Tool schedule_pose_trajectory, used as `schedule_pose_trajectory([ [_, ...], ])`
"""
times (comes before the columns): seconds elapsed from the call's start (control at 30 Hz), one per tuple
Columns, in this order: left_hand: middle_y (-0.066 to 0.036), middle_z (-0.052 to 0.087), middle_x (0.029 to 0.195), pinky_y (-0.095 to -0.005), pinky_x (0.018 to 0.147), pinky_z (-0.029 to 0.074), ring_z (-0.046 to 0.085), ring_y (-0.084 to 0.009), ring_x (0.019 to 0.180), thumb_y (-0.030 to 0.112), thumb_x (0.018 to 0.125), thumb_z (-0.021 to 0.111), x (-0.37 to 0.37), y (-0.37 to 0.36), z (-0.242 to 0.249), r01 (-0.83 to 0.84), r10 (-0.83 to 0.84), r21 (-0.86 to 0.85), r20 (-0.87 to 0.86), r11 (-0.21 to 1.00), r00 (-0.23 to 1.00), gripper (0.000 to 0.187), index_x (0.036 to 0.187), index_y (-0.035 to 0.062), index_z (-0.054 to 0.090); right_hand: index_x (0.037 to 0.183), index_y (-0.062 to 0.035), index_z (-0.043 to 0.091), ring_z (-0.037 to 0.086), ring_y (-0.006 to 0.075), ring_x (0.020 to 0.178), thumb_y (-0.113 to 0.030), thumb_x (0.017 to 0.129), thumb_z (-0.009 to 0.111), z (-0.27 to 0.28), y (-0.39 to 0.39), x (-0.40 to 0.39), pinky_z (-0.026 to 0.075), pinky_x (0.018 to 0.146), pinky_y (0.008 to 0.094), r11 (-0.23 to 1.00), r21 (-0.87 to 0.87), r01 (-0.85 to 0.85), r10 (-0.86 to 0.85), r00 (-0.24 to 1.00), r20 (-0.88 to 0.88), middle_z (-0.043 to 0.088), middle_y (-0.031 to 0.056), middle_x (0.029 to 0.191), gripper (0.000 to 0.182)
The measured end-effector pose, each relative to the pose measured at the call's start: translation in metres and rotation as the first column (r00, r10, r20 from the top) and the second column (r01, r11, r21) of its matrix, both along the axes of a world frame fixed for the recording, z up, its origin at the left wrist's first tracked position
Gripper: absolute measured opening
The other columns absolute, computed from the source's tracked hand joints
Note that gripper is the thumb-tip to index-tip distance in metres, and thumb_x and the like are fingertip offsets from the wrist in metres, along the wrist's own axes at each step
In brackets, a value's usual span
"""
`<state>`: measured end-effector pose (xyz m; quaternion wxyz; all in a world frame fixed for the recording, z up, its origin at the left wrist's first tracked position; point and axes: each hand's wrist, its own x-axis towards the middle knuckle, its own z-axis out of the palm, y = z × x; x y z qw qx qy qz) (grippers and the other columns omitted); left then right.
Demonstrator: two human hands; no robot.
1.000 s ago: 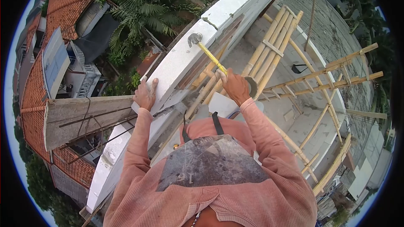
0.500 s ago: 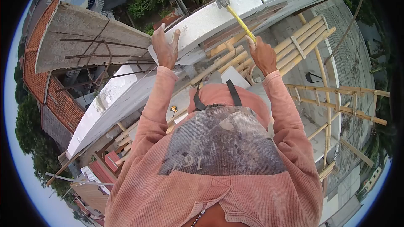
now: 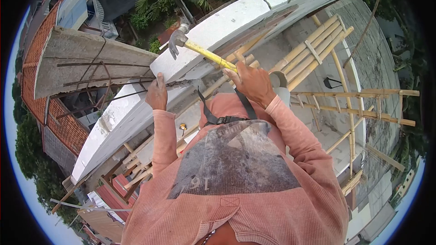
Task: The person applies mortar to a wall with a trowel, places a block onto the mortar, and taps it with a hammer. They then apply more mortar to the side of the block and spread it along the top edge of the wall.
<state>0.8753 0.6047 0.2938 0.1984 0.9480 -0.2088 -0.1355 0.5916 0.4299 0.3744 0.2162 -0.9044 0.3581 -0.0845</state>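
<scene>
My right hand (image 3: 252,83) grips tight the yellow-handled metal claw hammer (image 3: 200,50), and my left hand (image 3: 157,94) pinches something small against the long white concrete ledge (image 3: 218,27).

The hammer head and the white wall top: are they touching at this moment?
Cannot tell. In the head view, the hammer, held by the right hand, overlaps the white wall top's edge, but no contact or gap shows plainly.

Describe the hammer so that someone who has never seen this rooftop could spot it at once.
Find the long white wall top that runs across the view above the bamboo scaffolding. Near its broken lower end, the right hand grips the hammer, head raised over the white edge. Its bright yellow handle and grey claw head set it apart from the pale bamboo poles.
</scene>
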Motion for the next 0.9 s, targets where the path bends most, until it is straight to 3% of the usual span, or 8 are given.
schedule_pose_trajectory([
  [0.07,-0.027,0.07,0.09,-0.0513,0.082,0.048,0.066,-0.0469,0.09,0.066,0.095,0.049,0.009,0.005,-0.015,0.011,-0.011,-0.05,0.009,0.999,1.0,0.072,0.087,-0.0006,0.074,0.085,-0.0063,0.058,0.058,0.0306,0.043,-0.05,0.1,0.054,0.003,0.006,0.007,0.045,0.041,0.0421,0.984,-0.131,-0.124,0.141,0.982,0.126,0.058,0.0142,0.053,0.046],
  [0.17,-0.029,0.068,0.082,-0.0498,0.078,0.048,0.065,-0.0469,0.082,0.062,0.094,0.056,0.021,-0.005,-0.014,0.021,-0.024,-0.04,-0.068,0.999,0.997,0.069,0.082,-0.0045,0.072,0.087,-0.0059,0.059,0.059,0.0294,0.043,-0.05,0.101,0.053,-0.013,-0.016,-0.008,0.045,0.041,0.0408,0.964,-0.21,-0.163,0.189,0.975,0.113,0.058,0.0135,0.053,0.047],
  [0.27,-0.03,0.065,0.075,-0.0486,0.076,0.047,0.061,-0.0442,0.073,0.059,0.094,0.057,0.022,-0.004,-0.017,0.017,-0.017,-0.018,-0.026,1.0,1.0,0.069,0.078,-0.0067,0.069,0.087,-0.0054,0.059,0.059,0.0295,0.042,-0.051,0.101,0.052,-0.038,-0.045,-0.031,0.045,0.04,0.0413,0.992,-0.033,0.125,-0.128,0.989,-0.08,0.056,0.0123,0.05,0.048],
  [0.3,-0.03,0.064,0.075,-0.0486,0.075,0.047,0.06,-0.0439,0.073,0.059,0.094,0.057,0.024,-0.007,-0.018,0.017,-0.018,-0.029,-0.044,0.999,0.999,0.069,0.077,-0.0069,0.069,0.091,-0.0046,0.061,0.058,0.0294,0.04,-0.051,0.102,0.051,-0.041,-0.041,-0.032,0.045,0.04,0.0411,0.984,-0.098,0.151,-0.152,0.988,-0.001,0.056,0.0118,0.049,0.049],
  [0.4,-0.03,0.063,0.074,-0.0488,0.074,0.046,0.059,-0.0436,0.071,0.059,0.094,0.056,0.021,-0.005,-0.012,0.025,-0.026,-0.011,-0.102,1.0,0.994,0.07,0.074,-0.0069,0.068,0.089,-0.0036,0.058,0.063,0.0345,0.048,-0.05,0.102,0.049,-0.009,-0.037,-0.027,0.047,0.043,0.0456,0.996,0.036,0.085,-0.081,0.992,-0.093,0.062,0.0141,0.057,0.049],
  [0.5,-0.029,0.062,0.072,-0.0491,0.073,0.046,0.057,-0.0436,0.069,0.058,0.094,0.056,0.025,-0.002,-0.013,0.046,-0.043,0.025,-0.084,0.999,0.996,0.07,0.072,-0.0069,0.067,0.088,-0.0038,0.059,0.063,0.0359,0.048,-0.049,0.103,0.049,-0.001,-0.035,-0.032,0.048,0.045,0.0473,0.999,-0.034,0.007,-0.008,1.0,-0.021,0.061,0.0156,0.056,0.048],
  [0.6,-0.03,0.06,0.07,-0.0496,0.073,0.045,0.056,-0.0437,0.067,0.058,0.094,0.056,0.025,-0.002,-0.008,0.075,-0.074,0.013,-0.091,0.997,0.993,0.07,0.07,-0.0071,0.065,0.087,-0.004,0.059,0.063,0.0363,0.048,-0.049,0.102,0.049,-0.035,-0.05,-0.046,0.048,0.045,0.0482,0.99,-0.027,0.139,-0.142,0.981,-0.135,0.062,0.0162,0.057,0.049],
  [0.9,-0.03,0.063,0.076,-0.0508,0.075,0.046,0.06,-0.0464,0.075,0.057,0.096,0.052,0.029,-0.004,-0.001,0.164,-0.167,-0.033,-0.135,0.986,0.977,0.067,0.075,-0.0048,0.067,0.093,-0.0013,0.061,0.063,0.0418,0.055,-0.051,0.102,0.048,-0.03,-0.028,-0.029,0.05,0.052,0.0506,0.967,0.075,0.245,-0.237,0.965,-0.109,0.061,0.0206,0.058,0.052],
])
